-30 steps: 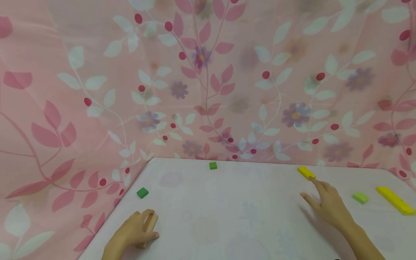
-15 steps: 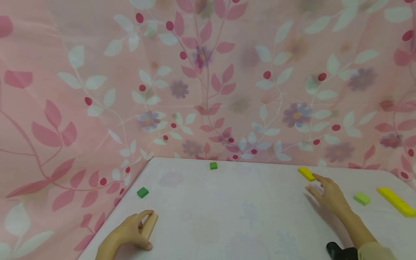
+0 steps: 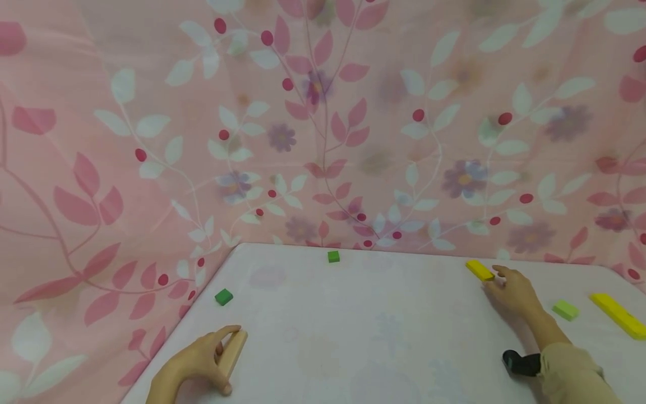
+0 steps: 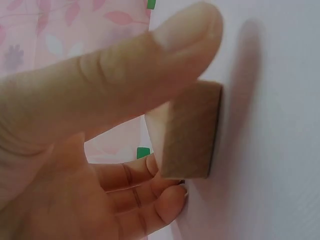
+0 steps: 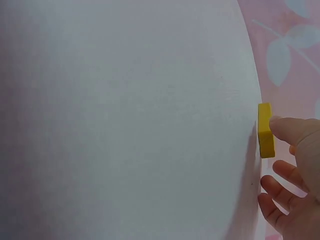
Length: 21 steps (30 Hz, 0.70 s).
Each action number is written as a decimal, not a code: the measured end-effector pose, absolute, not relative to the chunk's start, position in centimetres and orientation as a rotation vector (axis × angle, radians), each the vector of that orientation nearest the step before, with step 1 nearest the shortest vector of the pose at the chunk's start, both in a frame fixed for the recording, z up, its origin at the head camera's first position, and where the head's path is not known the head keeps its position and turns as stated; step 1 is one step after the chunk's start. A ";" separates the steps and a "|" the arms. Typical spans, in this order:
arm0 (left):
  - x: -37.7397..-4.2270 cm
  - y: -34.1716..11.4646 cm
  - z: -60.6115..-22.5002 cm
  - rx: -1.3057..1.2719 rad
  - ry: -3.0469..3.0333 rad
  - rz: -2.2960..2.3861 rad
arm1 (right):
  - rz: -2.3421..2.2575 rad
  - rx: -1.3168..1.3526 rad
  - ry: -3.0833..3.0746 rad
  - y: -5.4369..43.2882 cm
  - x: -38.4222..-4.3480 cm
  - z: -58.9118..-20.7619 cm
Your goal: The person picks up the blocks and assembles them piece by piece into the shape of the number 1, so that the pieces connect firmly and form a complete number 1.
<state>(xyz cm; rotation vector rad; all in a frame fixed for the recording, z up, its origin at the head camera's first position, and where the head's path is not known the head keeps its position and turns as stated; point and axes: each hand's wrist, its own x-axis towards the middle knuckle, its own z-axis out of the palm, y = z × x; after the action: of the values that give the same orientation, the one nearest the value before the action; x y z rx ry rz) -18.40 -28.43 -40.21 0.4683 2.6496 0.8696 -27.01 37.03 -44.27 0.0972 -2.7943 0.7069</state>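
Note:
On the left of the table, my left hand (image 3: 199,359) holds a plain wooden block (image 3: 233,353), its index finger reaching the far end and the thumb the near end. The thumb crosses in front of the block's end face (image 4: 192,132) in the left wrist view, with the other fingers curled along its side. At the back right, my right hand (image 3: 517,292) pinches the near end of a yellow block (image 3: 478,270). From the right wrist, the thumb touches the yellow block (image 5: 266,130); most of the index finger is hidden.
A dark green block (image 3: 224,297) lies at the left edge, a green block (image 3: 333,256) at the back edge. Right of my right hand are a light green block (image 3: 565,309) and a long yellow block (image 3: 619,316). Floral cloth (image 3: 323,140) hangs behind the white table (image 3: 353,325).
My right hand has moved forward, its thumb and index finger closing on the yellow block's end. My left thumb has slid toward the wooden block's near end. The head view has shifted slightly.

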 end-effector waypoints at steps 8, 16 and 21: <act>-18.6 -29.1 -40.2 0.479 2.577 0.941 | 0.689 0.098 -2.793 36.7 -27.6 -44.4; -18.5 -29.0 -40.2 0.425 2.625 0.951 | 0.725 0.067 -2.823 36.4 -27.5 -44.2; -18.6 -28.7 -40.4 0.399 2.673 0.947 | 0.757 0.067 -2.818 36.4 -27.6 -44.2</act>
<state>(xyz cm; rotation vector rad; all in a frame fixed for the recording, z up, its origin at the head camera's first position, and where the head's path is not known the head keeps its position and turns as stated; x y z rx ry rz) -18.60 -28.69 -40.43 0.3994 2.6728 0.9470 -27.58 36.42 -44.19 0.0675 -2.8182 0.7571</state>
